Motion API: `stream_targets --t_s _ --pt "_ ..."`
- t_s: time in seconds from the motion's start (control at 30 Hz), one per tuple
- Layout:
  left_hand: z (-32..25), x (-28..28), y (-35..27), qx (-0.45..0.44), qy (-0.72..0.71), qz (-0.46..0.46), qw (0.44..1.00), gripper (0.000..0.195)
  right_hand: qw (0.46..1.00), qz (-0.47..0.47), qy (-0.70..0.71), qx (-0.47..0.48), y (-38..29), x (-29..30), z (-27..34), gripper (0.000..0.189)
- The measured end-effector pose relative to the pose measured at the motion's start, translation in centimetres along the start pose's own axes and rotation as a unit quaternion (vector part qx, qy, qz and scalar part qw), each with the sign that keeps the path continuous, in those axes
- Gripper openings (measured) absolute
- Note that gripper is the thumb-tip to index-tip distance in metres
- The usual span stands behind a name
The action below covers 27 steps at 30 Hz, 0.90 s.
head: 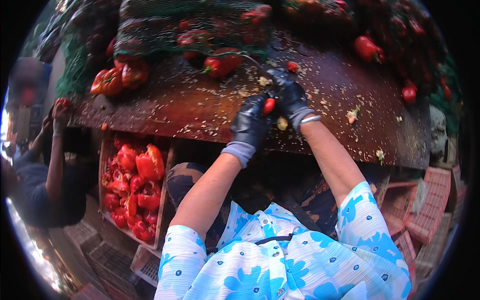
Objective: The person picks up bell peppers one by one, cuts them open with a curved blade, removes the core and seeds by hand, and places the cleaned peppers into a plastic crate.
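Both hands wear black-coated gloves with grey cuffs and meet over the seed-strewn wooden table [180, 108]. My left hand [252, 118] is closed around a red pepper piece [268, 107], mostly hidden by the fingers. Close against it, my right hand [288, 92] is curled, and a thin curved metal thing [249, 58] extends from its fingers; whether it is a knife blade I cannot tell. A pale seed core [264, 81] lies by the fingertips, and another core [282, 123] shows below the hands. Just beyond, a whole red bell pepper [222, 64] touches a green mesh sack.
Green mesh sacks of peppers [157, 30] line the table's far side. A crate [165, 195] of cut red peppers [150, 163] stands below the near edge, on the left. A co-worker [48, 180] sits at far left, holding a pepper. Plastic crates [429, 206] are at lower right.
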<state>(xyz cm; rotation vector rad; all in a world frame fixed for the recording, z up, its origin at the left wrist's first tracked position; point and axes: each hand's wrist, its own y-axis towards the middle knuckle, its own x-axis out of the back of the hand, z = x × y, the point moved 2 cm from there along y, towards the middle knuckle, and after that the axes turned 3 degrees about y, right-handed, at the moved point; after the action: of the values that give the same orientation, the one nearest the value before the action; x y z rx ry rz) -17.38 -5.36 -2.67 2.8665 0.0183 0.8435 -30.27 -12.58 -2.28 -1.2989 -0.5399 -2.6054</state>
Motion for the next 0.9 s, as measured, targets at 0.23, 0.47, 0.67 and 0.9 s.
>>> stream_targets --t_s 0.23,0.47,0.67,0.9 --pt "1.5 1.6 -1.2 0.246 -0.258 0.0 0.934 0.047 0.987 -0.09 0.125 0.045 -3.2 3.2 -1.7 0.032" --pt "2.7 21.2 -11.5 0.136 -0.395 -0.281 0.864 0.026 0.896 -0.09 0.41 -0.143 -8.8 8.3 1.0 0.037" --pt "12.3 33.1 -22.5 0.178 -0.124 -0.439 0.872 0.04 0.857 -0.161 0.409 -0.268 -17.0 11.3 -3.0 0.032" --pt "26.2 35.3 -24.5 0.29 0.469 -0.333 0.764 0.066 0.831 -0.283 0.304 -0.37 -29.6 21.9 -8.6 0.03"
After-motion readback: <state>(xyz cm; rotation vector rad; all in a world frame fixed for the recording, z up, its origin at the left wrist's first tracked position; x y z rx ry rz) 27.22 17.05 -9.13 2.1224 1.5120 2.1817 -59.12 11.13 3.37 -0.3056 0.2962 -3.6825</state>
